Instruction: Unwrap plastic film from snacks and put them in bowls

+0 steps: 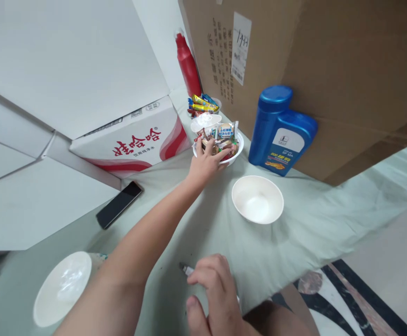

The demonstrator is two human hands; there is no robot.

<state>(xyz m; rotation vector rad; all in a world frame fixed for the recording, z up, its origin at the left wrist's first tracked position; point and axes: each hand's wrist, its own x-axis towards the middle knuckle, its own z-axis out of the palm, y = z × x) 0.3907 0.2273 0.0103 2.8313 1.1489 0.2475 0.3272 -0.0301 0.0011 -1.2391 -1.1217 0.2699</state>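
Observation:
My left hand (206, 161) reaches over a white bowl (240, 145) heaped with wrapped snacks (226, 131). Its fingers are spread across the packets and touch them; no packet is visibly gripped. Low in the picture, my right hand (217, 296) hovers with loosely bent fingers, the thumb apart, and nothing seen in it. Beside its fingertips lies a small white object with a dark tip (186, 269), partly hidden by the hand. To the right of the snack bowl sits another white bowl (258, 200) with nothing visible inside.
Behind stand a large cardboard box (311, 93), a blue jug (280, 133) and a red bottle (188, 67). Bright yellow and blue packets (203, 105) fill a container at the back. On the left are a white-and-red carton (136, 144), a phone (119, 204) and a white bowl (63, 289).

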